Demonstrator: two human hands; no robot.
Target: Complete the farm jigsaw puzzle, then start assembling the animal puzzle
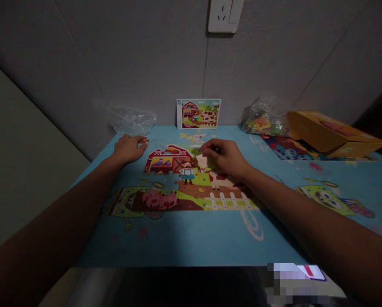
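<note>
A partly assembled jigsaw puzzle [191, 187] of a farm scene lies on the blue table, with a red barn, a farmer, a cow, a pig and a white fence. Gaps show around the pig, below the barn. My left hand [128, 149] rests beside the barn's upper left, closed on a small red puzzle piece [145, 140] at its fingertips. Over the upper middle of the puzzle, my right hand [224, 157] pinches a greenish puzzle piece at the barn's right edge. That hand and forearm cover part of the puzzle's right side.
A reference picture card [199, 114] leans on the wall behind the puzzle. Clear plastic wrap [133, 120] lies at the back left. At the back right are a bag of pieces [264, 119] and a yellow box [334, 132] on a colourful sheet [280, 149]. A table edge runs in front.
</note>
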